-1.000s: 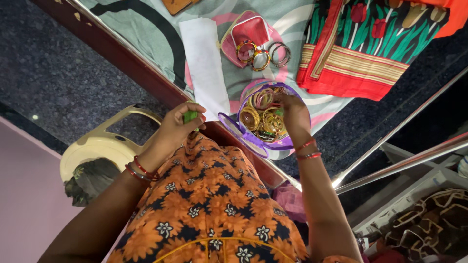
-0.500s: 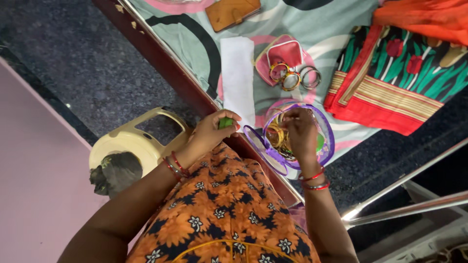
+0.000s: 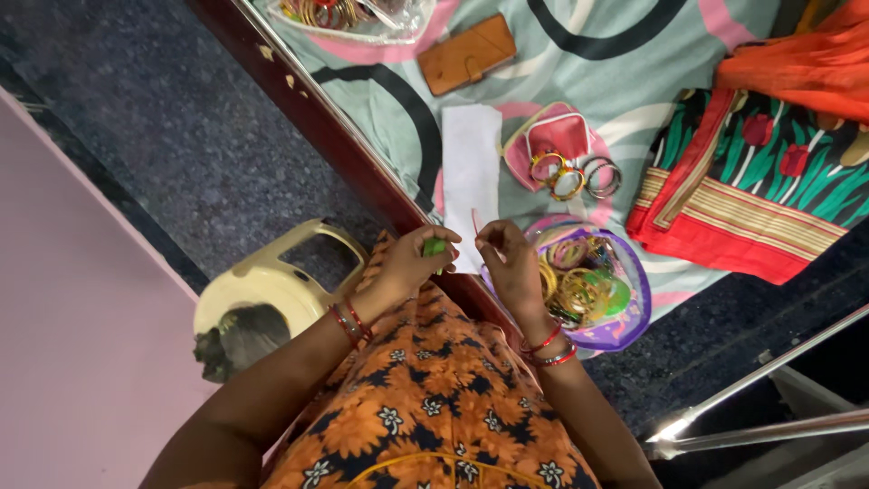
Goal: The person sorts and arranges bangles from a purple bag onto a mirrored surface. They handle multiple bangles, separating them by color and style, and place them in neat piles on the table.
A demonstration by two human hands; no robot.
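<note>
The left hand (image 3: 398, 272) pinches a small green piece (image 3: 435, 246) between thumb and fingertips, its grip closed on it at the bed's near edge. The right hand (image 3: 510, 267) is just beside it, fingertips closed on a thin red bangle (image 3: 474, 222) that stands up from the grip, seen edge-on as a fine red line against the white cloth (image 3: 470, 172). The two hands nearly meet, the green piece to the left of the bangle and slightly lower. Both wrists carry red bangles.

Right of the right hand, partly under its palm, lies a clear purple-rimmed box (image 3: 625, 308) full of gold, pink and green bangles. Beyond it on the bed (image 3: 652, 54) sits a pink pouch (image 3: 557, 136) with three bangles (image 3: 575, 177) just in front of it, touching or overlapping each other. A brown wallet (image 3: 468, 54) lies farther up, and a second clear container of bangles (image 3: 353, 14) is at the top edge. A folded green, red and orange fabric (image 3: 769, 172) lies on the right. A cream plastic stool (image 3: 272, 285) stands on the dark floor (image 3: 163, 136) left of the left forearm.
</note>
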